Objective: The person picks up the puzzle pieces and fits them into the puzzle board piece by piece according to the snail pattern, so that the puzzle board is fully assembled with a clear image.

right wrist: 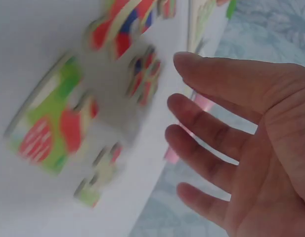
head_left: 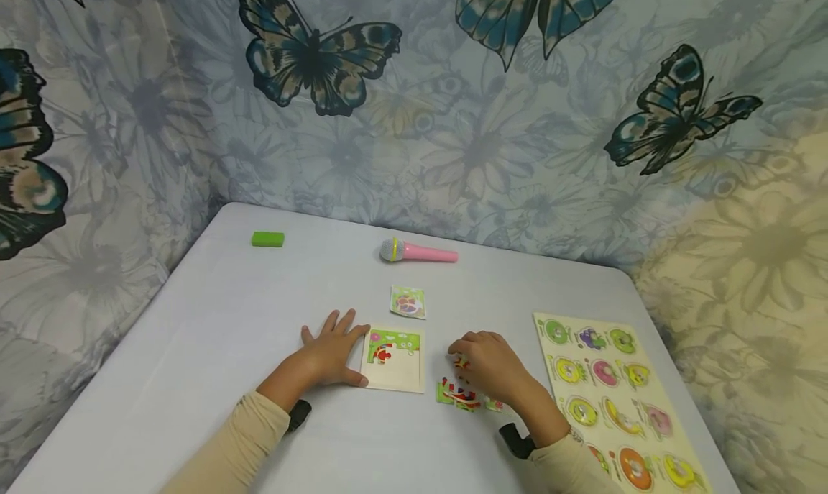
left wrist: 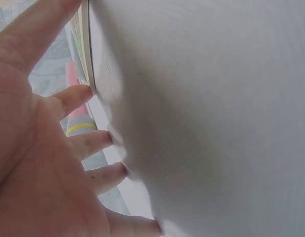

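My left hand (head_left: pixel 330 357) lies with fingers spread at the left side of a small square puzzle tray (head_left: pixel 402 379). Its thumb and index fingertip touch the tray's edge, which the left wrist view shows close up. A few fitted pieces (head_left: pixel 383 351), green and red, fill the tray's upper part. To the right, my right hand (head_left: pixel 488 364) hovers over several loose jigsaw pieces (head_left: pixel 459 395) in red, green and white. In the right wrist view its fingers (right wrist: pixel 204 118) are loosely bent with nothing between them, and the loose pieces (right wrist: pixel 58 118) lie on the table, somewhat blurred.
A small picture card (head_left: pixel 407 303) lies beyond the tray. Farther back are a pink toy microphone (head_left: pixel 428 253) and a green block (head_left: pixel 268 239). A large board of fruit pictures (head_left: pixel 542 323) takes up the table's right side, beside the right forearm. Patterned walls border the table.
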A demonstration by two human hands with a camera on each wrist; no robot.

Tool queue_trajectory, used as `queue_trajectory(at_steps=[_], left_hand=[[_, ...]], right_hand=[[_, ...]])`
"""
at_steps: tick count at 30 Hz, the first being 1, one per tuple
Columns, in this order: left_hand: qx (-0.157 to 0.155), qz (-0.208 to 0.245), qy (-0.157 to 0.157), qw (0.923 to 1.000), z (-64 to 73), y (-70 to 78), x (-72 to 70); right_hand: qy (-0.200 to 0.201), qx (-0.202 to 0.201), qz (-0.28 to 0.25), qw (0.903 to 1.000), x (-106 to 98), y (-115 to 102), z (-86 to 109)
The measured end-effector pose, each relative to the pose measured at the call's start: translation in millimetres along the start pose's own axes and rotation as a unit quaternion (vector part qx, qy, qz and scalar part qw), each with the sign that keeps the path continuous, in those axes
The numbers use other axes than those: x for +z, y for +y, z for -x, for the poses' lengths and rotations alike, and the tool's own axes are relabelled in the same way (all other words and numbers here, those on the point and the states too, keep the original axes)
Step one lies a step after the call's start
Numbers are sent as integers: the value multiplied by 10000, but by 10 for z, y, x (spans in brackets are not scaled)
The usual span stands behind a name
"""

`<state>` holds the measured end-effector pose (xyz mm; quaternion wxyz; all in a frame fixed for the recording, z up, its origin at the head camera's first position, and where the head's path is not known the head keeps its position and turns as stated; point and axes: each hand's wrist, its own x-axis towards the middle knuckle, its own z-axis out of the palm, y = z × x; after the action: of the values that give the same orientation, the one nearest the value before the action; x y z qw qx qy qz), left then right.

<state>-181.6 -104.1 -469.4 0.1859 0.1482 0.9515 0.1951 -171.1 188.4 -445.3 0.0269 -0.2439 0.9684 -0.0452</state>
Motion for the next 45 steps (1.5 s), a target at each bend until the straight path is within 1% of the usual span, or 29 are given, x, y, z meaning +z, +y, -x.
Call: queue_trajectory(at_steps=[3,6,13,19,23,29,32,36,42,45], left_hand=[[-9,4,-11,10000,3,-15,-14],[-1,25,-16,10000,6,-21,-21],[23,-1,-11,10000,2,-12,-9],[33,95,-10,9999,18,-6,-24],[11,93,-26,10000,25,-13,-27],[31,93,-53,9999,17,-17,-23],[47,98,-53,9999,7,-17,-18],[26,115,-38,9999,-2,-18,-11],[-10,87,-27,10000,-11,-13,3],[0,64,-28,10000,-18,-7,3]], right_hand=[[7,93,82,9999,15,63,51],[-37,180,40,9998,33,99,81],[-52,145,-37,9999,63,130,112],[-7,164,-34,9999,70,122,99],[27,93,-25,9999,76,119,93],[122,-131,133,9998,38,99,70],[212,-320,192,9991,8,45,10],[231,-682,240,9971,2,-106,-128],[73,-1143,253,9931,78,-379,-334],[129,-1226,302,9919,119,-477,-399]])
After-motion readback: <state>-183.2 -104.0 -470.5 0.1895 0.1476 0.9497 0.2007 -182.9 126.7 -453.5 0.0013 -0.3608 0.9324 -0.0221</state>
